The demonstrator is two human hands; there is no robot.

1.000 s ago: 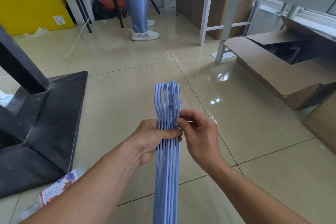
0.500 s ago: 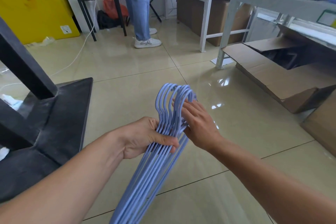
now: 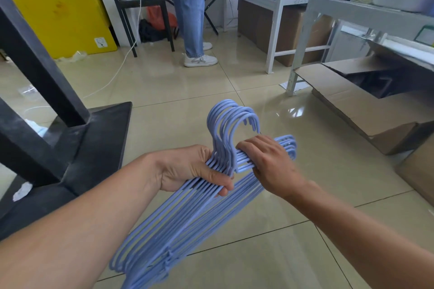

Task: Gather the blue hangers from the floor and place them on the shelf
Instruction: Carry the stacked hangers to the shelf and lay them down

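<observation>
At the bottom of the frame, the lower ends of the blue hangers (image 3: 187, 213) ran out of the picture, so their full shape was cut off. They lay so tightly stacked that an exact count could not be made; roughly nine or ten strands showed, with their hooks fanned upward at centre frame. The bundle was held in the air above the tiled floor (image 3: 234, 260), tilted from lower left to centre.

The left hand (image 3: 187, 169) was closed around the bundle just below the hooks, thumb pressed across the strands. The right hand (image 3: 270, 162) lay over the right shoulders of the hangers, fingers curled down on them; its fingertips were hidden behind the plastic.

Left of centre stood a black stand base (image 3: 94, 147), its post cut off by the frame's left edge. At right lay one open cardboard box (image 3: 364, 110), partly under the white shelf (image 3: 366, 9) at upper right. Two legs of another person (image 3: 187, 7) showed at top centre, cut off above the thighs.
</observation>
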